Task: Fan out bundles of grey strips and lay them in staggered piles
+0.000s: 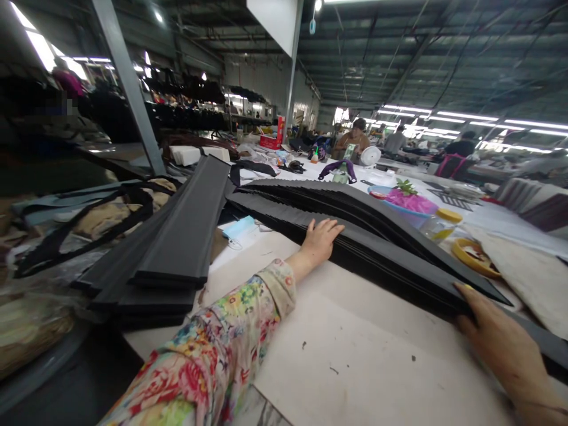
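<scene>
A long stack of dark grey fabric strips point(390, 260) lies slantwise across the pale work board point(355, 355). My left hand point(320, 241) rests on the near edge of this stack, fingers stretched over its top. Farther right, my right hand point(501, 331) holds the near side of the same stack, with one fingertip on top and the thumb lower against the side. Behind, a second dark stack point(364, 207) bows upward, leaving a gap between the two. At my left, more bundled dark grey strips point(177, 231) are piled crosswise on one another.
A blue face mask point(239, 227) lies beyond the board. To the right stand a yellow-lidded jar point(444, 222), a yellow bowl point(474, 257) and a blue basin point(377, 190) with something pink. Plastic-wrapped goods point(35, 331) sit at lower left. A person point(352, 142) works across the table.
</scene>
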Demonstrator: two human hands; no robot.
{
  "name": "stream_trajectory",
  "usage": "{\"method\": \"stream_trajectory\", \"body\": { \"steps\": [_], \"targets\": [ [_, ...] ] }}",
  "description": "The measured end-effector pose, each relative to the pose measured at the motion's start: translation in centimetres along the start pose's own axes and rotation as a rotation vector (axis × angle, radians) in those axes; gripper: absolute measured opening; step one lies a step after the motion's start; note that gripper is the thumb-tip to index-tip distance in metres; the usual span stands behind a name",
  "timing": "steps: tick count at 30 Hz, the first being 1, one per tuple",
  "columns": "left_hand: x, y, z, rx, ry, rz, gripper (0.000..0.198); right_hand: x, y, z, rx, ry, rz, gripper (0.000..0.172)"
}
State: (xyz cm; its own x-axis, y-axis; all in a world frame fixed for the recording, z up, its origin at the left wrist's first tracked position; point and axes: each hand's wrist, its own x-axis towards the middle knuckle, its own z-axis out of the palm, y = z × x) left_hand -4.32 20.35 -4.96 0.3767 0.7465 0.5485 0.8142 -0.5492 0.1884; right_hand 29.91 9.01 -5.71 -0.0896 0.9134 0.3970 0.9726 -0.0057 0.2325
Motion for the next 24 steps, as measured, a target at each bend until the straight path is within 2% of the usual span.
{"method": "stream_trajectory", "body": {
  "steps": [6, 13, 17, 20, 22, 24],
  "targets": [
    [0.2, 0.7, 0.1, -0.015, -0.012, 0.004, 0.052, -0.5, 0.7, 0.1, -0.022, 0.063, 0.009, 0.053],
    [0.6, 0.5, 0.3, -0.109, -0.041, -0.017, 0.054, -0.5, 1.1, 0.5, -0.024, 0.093, -0.004, 0.053],
    [0.7, 0.4, -0.5, -0.110, -0.073, -0.017, 0.054, -0.2, 0.6, 0.0, 0.034, 0.036, 0.020, 0.050],
    [0.8, 0.3, -1.6, -0.107, -0.175, 0.004, 0.055, -0.3, -0.1, -0.9, 0.188, -0.098, -0.015, 0.048],
    [1.0, -0.1, -2.0, -0.104, -0.250, 0.034, 0.055, -0.4, -0.5, -1.2, 0.202, -0.135, -0.006, 0.052],
    [1.4, -0.6, -1.9, -0.087, -0.276, 0.041, 0.055, -0.3, -0.5, -1.1, 0.203, -0.150, 0.031, 0.054]
  ]
}}
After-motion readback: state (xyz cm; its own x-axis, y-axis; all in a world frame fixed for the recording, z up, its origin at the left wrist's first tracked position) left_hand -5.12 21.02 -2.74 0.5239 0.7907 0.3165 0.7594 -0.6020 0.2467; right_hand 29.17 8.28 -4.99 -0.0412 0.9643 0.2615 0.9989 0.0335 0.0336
